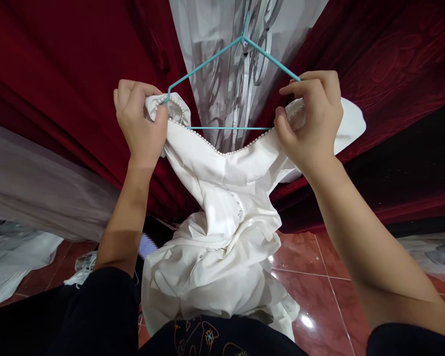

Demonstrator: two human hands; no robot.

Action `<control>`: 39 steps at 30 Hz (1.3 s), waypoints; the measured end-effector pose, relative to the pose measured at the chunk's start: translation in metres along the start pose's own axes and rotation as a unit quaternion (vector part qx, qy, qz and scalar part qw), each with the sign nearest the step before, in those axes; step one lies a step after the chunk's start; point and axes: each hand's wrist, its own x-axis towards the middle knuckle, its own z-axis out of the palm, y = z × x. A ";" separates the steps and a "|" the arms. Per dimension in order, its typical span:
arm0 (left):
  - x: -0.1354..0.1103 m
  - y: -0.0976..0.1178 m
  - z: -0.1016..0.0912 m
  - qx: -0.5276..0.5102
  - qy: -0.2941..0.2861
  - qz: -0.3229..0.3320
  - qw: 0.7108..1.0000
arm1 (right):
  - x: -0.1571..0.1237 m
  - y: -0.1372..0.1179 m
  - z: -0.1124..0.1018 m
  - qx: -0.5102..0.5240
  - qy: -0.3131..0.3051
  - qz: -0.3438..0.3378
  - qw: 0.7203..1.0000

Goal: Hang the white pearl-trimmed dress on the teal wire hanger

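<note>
A white dress with a pearl-beaded neckline hangs on a thin turquoise hanger, its skirt bunched below towards my body. My left hand pinches the dress's left shoulder at the hanger's bent end, thumb in front. On the other side, my right hand grips the right shoulder and the hanger's sloping arm, fingers curled over the top. The hanger's lower bar runs straight across above the neckline between both hands. Its hook reaches up to the top edge of the view, where its end is hard to make out.
Dark red curtains hang on both sides, with white scrolled metalwork between them. White sheer fabric drapes at the left. Red floor tiles lie below, and a small clear plastic bag is by my left arm.
</note>
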 end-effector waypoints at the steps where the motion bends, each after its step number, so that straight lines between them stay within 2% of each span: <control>1: 0.002 0.001 -0.001 -0.007 0.009 0.003 1.000 | 0.001 0.000 -0.001 -0.001 0.000 0.011 1.000; 5: 0.009 -0.001 -0.005 -0.042 0.008 -0.030 0.999 | 0.002 0.001 -0.004 -0.008 -0.008 0.049 0.999; 8: 0.013 -0.012 -0.005 -0.058 0.008 -0.068 0.996 | 0.000 0.001 -0.002 0.008 -0.014 0.049 0.999; 12: 0.018 -0.025 0.000 0.006 0.039 -0.069 0.997 | 0.000 0.002 0.001 0.043 -0.003 0.027 0.999; 17: 0.025 -0.023 0.008 -0.037 -0.026 -0.135 0.990 | 0.006 0.010 -0.003 0.037 0.017 0.037 0.999; 20: 0.026 -0.027 0.007 -0.061 0.026 -0.164 0.984 | 0.009 0.010 -0.005 0.053 0.019 0.062 0.996; 22: 0.020 -0.034 0.005 -0.082 0.075 -0.202 0.973 | 0.009 0.007 -0.006 0.059 0.015 0.073 0.995; 25: -0.004 -0.048 0.000 -0.112 0.126 -0.282 0.945 | 0.008 0.003 -0.007 0.062 0.018 0.067 0.996; 27: -0.026 -0.054 -0.001 -0.116 0.131 -0.317 0.932 | 0.007 0.001 -0.008 0.055 0.020 0.065 0.996; 29: -0.047 -0.055 0.000 -0.102 0.112 -0.325 0.934 | 0.007 0.000 -0.007 0.052 0.017 0.069 0.996; 31: -0.064 -0.050 0.002 -0.076 0.063 -0.305 0.947 | 0.006 -0.002 -0.006 0.062 0.010 0.063 0.996; 34: -0.071 -0.031 0.003 -0.043 0.015 -0.191 0.980 | 0.005 -0.007 -0.005 0.069 0.003 0.059 0.996; 37: -0.058 -0.012 0.003 -0.058 0.040 -0.052 0.996 | 0.004 -0.012 -0.007 0.057 -0.020 0.094 0.994; 39: -0.044 -0.004 0.005 -0.066 0.012 0.015 0.998 | 0.003 -0.014 -0.008 0.056 -0.035 0.099 0.993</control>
